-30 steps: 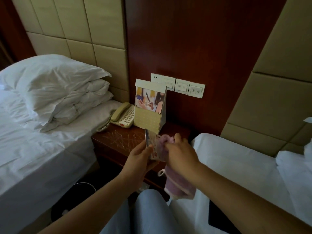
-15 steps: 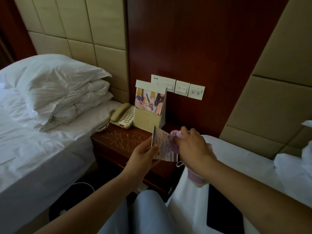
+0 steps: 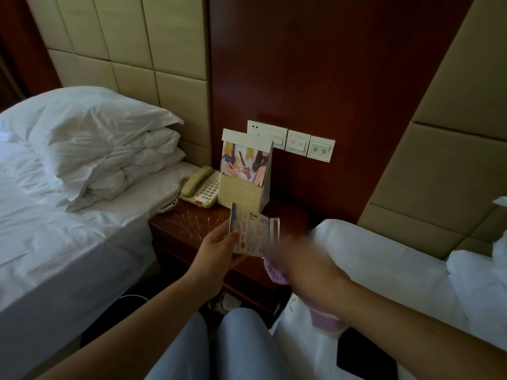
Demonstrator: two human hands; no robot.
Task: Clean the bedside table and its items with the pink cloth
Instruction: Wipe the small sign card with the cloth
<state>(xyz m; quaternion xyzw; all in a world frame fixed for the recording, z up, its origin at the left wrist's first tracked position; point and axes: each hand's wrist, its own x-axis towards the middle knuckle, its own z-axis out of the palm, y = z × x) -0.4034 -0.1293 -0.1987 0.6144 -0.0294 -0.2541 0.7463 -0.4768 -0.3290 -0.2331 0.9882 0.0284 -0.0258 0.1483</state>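
we pinch the acrylic card stand (image 3: 253, 233) in our left grip (image 3: 219, 246) over the bench (image 3: 175, 229), right grip (image 3: 299, 256) too blurred to tell but carrying the pink cloth (image 3: 275, 270); a hard swipe could knock the stand loose.

Bedside table (image 3: 175, 231): the back of the top is taken by a telephone (image 3: 201, 189) at left and a cardboard display stand (image 3: 244, 179) just beside it at right, both near the wood wall panel (image 3: 329, 78) with its switch plates (image 3: 297, 142). The front strip of the top, marked with pale scratches, lies bare. Mattress edges flank the table: left bed (image 3: 68, 242), right bed (image 3: 384, 264). Above the front edge, the left hand (image 3: 219, 250) holding a card holder (image 3: 253, 234) and the blurred right hand (image 3: 304, 259) with a pink cloth (image 3: 274, 271) fill the approach.
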